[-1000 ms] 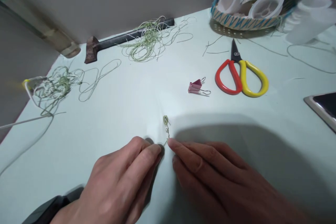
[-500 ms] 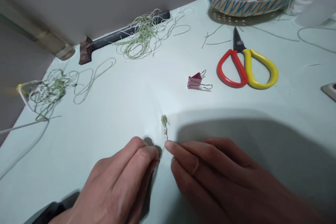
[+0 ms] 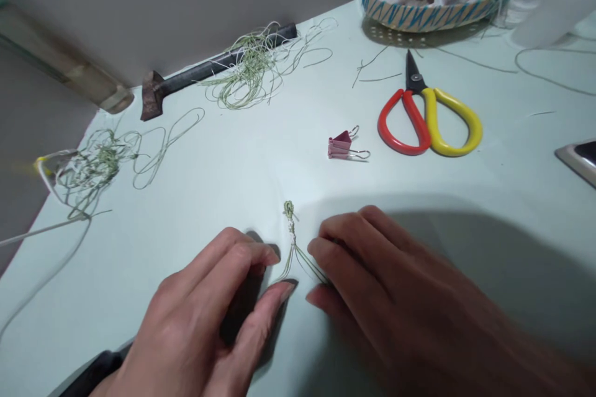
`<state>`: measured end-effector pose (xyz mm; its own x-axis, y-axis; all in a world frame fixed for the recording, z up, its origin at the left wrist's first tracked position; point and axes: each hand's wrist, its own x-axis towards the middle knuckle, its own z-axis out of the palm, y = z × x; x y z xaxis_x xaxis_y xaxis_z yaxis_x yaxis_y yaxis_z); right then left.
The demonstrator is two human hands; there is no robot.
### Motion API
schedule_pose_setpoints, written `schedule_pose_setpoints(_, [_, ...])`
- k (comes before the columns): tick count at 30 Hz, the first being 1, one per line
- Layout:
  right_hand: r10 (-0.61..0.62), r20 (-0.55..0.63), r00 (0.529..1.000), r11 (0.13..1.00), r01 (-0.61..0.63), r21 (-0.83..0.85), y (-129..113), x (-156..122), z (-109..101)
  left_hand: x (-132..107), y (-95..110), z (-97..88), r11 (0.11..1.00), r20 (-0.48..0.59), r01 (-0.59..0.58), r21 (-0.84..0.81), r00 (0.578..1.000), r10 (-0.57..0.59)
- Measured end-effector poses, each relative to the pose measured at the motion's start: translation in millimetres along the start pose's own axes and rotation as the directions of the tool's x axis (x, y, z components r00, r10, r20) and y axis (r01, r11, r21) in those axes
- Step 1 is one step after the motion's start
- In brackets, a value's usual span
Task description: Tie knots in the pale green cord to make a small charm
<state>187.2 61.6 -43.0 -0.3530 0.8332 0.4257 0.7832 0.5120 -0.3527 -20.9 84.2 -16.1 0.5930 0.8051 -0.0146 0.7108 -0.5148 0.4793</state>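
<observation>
A short knotted piece of green and white cord lies on the pale tabletop between my hands, a small loop at its upper end. From its lower end, thin green cords spread left and right. My left hand has thumb and forefinger apart, with the left strands reaching its thumb. My right hand is curled on the other side, and the right-hand strands run in between its thumb and forefinger. Their far ends are hidden under the hands.
Beyond the hands lie a pink binder clip and scissors with red and yellow handles. A hammer lies along the wall under tangled thread. Another tangle is at left, a basket at back right.
My left thumb and forefinger have parted. My right forefinger has come off the knotted cord and curled away to the right, so the strands now show spread to both sides. The view shifted slightly.
</observation>
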Motion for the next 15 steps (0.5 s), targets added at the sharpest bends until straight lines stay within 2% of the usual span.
schedule_pose_setpoints(4, [0.008, 0.151, 0.989, 0.997, 0.003, -0.071, -5.5, 9.7, -15.1, 8.8, 1.3, 1.5, 0.997, 0.001, -0.003, -0.075, 1.0, 0.003])
schedule_pose_setpoints(6, [0.009, 0.178, 0.984, 0.997, 0.006, -0.083, -6.8, 14.1, -22.2, 11.4, 1.8, 1.7, 0.996, 0.006, -0.02, -0.089, 1.0, 0.021])
schedule_pose_setpoints(9, [-0.008, 0.164, 0.986, 0.997, 0.021, -0.075, -5.2, 15.8, -22.0, 12.2, 2.3, 0.8, 0.997, 0.032, -0.027, -0.076, 0.999, 0.029])
schedule_pose_setpoints(12, [-0.026, 0.093, 0.995, 0.999, 0.03, -0.041, -1.9, 10.2, -9.3, 10.0, 2.3, 0.0, 0.997, -0.002, -0.005, -0.071, 1.0, 0.004])
schedule_pose_setpoints(14, [-0.005, 0.029, 1.0, 1.0, 0.005, -0.005, -0.9, 5.3, -0.7, 9.1, 2.4, -0.3, 0.991, -0.035, 0.05, -0.123, 0.998, -0.055])
schedule_pose_setpoints(15, [0.005, 0.004, 1.0, 1.0, -0.005, 0.022, -0.8, 3.4, 2.1, 9.5, 2.7, -0.5, 0.974, -0.023, 0.11, -0.2, 0.993, -0.117])
